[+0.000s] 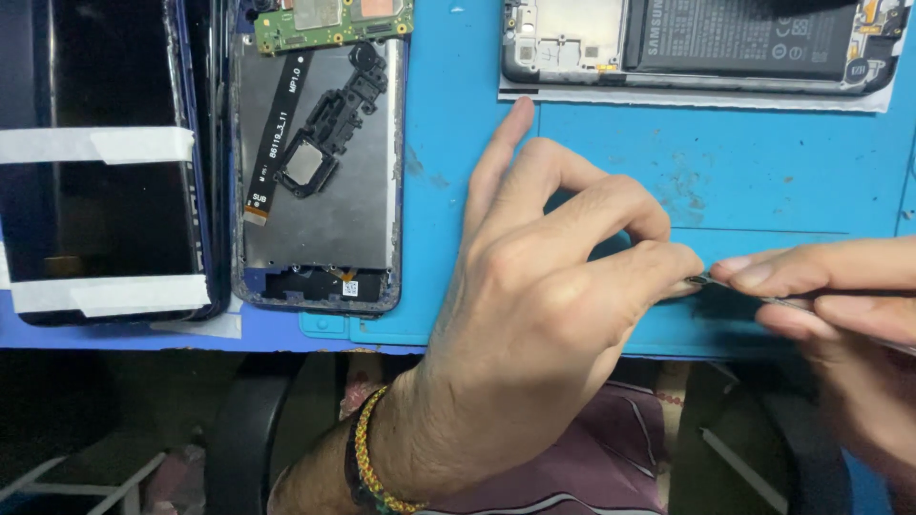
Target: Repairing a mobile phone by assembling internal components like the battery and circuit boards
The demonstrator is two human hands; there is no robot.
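Observation:
My left hand [544, 286] rests on the blue work mat [763, 181], its thumb and bent fingers pinching something small that the fingers hide. My right hand [840, 315] comes in from the right edge and grips thin metal tweezers [784, 302], whose tip meets my left fingertips. An opened phone frame [320, 172] with a bare metal midplate, a black flex strip and a green circuit board lies to the left of my left hand.
A black phone screen [100, 162] held with white tape strips lies at far left. Another opened phone with a dark battery [706, 43] sits on white paper at the top. The mat's front edge overhangs a chair below.

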